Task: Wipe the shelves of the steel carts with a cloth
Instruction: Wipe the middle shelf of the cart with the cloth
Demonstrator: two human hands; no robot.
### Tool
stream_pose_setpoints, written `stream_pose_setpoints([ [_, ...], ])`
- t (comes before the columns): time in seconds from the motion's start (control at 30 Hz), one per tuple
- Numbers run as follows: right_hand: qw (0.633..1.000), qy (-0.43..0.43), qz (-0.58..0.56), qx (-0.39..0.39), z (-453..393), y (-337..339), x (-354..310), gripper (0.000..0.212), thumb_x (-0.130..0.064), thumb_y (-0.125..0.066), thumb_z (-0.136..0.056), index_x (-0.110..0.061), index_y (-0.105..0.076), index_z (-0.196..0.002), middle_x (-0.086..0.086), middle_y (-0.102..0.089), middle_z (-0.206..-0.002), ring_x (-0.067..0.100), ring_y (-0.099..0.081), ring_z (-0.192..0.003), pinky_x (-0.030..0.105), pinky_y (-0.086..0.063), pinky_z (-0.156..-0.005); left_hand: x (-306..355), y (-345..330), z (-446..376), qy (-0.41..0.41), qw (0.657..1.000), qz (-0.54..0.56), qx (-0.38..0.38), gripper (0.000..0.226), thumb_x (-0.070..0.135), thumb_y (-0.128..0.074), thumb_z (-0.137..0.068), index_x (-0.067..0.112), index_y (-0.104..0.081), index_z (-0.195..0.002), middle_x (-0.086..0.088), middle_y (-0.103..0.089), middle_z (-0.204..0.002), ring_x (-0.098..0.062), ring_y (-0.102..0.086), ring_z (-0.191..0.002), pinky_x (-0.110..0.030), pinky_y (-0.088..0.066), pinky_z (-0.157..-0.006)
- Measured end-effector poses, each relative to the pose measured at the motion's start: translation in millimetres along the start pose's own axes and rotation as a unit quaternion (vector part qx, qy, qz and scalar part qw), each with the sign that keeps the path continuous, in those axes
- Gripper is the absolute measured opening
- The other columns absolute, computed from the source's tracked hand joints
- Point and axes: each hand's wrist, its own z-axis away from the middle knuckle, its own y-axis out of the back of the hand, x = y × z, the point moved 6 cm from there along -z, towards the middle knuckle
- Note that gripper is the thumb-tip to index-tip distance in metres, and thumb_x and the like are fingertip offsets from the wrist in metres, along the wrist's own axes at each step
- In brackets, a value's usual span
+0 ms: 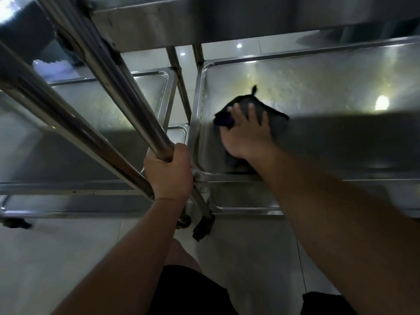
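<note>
A dark cloth [276, 120] lies flat on the middle shelf [329, 87] of the steel cart on the right, near the shelf's left front corner. My right hand [246, 130] presses on the cloth with its fingers spread and straight. My left hand [169, 172] grips the slanted steel post [113, 73] at the cart's near left corner, fingers curled round it. Part of the cloth is hidden under my right palm.
A second steel cart's shelf [91, 114] stands to the left, with another slanted post [45, 105] crossing in front of it. An upper shelf [227, 17] overhangs at the top. Lower shelves and black casters [202, 227] sit above a pale tiled floor [56, 258].
</note>
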Motion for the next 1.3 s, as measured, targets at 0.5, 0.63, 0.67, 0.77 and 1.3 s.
stream_pose_setpoints([
  [0.5, 0.97, 0.234, 0.013, -0.057, 40, -12, -27, 0.068, -0.058, -0.021, -0.099, -0.041, -0.006, -0.162, -0.024, 0.005, -0.168, 0.006, 0.013, -0.155, 0.04, 0.012, -0.125, 2, -3, 2, -0.017, 1.0, 0.021, -0.012, 0.047, 0.029, -0.058, -0.069, -0.016, -0.046, -0.073, -0.036, -0.043, -0.063, -0.022, -0.045, -0.047, -0.028, -0.039, -0.043],
  [0.63, 0.991, 0.122, 0.037, -0.035, -41, 1, -45, 0.067, -0.055, -0.015, -0.102, -0.032, -0.003, -0.164, -0.015, 0.006, -0.171, 0.017, 0.013, -0.157, 0.047, 0.01, -0.126, 4, -4, 2, -0.03, 0.999, 0.012, -0.016, 0.045, 0.029, -0.058, -0.07, -0.015, -0.047, -0.072, -0.031, -0.042, -0.059, -0.017, -0.046, -0.046, -0.025, -0.04, -0.043],
  [0.67, 0.994, 0.101, 0.028, -0.035, -54, 1, -51, 0.068, -0.055, -0.013, -0.102, -0.031, -0.004, -0.164, -0.015, 0.006, -0.171, 0.018, 0.012, -0.157, 0.049, 0.01, -0.125, 3, -4, 1, -0.031, 0.999, 0.012, -0.013, 0.041, 0.028, -0.059, -0.07, -0.01, -0.046, -0.07, -0.023, -0.04, -0.055, -0.015, -0.045, -0.045, -0.024, -0.039, -0.043],
  [0.77, 0.997, 0.061, 0.02, -0.031, -73, -3, -62, 0.069, -0.055, -0.012, -0.1, -0.03, -0.005, -0.164, -0.014, 0.004, -0.171, 0.021, 0.012, -0.157, 0.053, 0.012, -0.124, 0, -2, -2, -0.033, 0.999, 0.017, -0.005, 0.034, 0.028, -0.059, -0.07, 0.0, -0.042, -0.067, -0.005, -0.039, -0.052, -0.015, -0.043, -0.045, -0.026, -0.039, -0.045],
  [1.3, 0.976, 0.21, 0.043, -0.042, 94, -19, 5, 0.068, -0.066, -0.004, -0.094, -0.05, 0.003, -0.159, -0.024, 0.007, -0.168, 0.008, 0.011, -0.156, 0.039, 0.011, -0.125, 1, 1, -1, 0.006, 1.0, -0.022, -0.001, 0.048, 0.03, -0.058, -0.072, -0.017, -0.054, -0.082, -0.007, -0.055, -0.052, -0.016, -0.05, -0.043, -0.024, -0.04, -0.042],
])
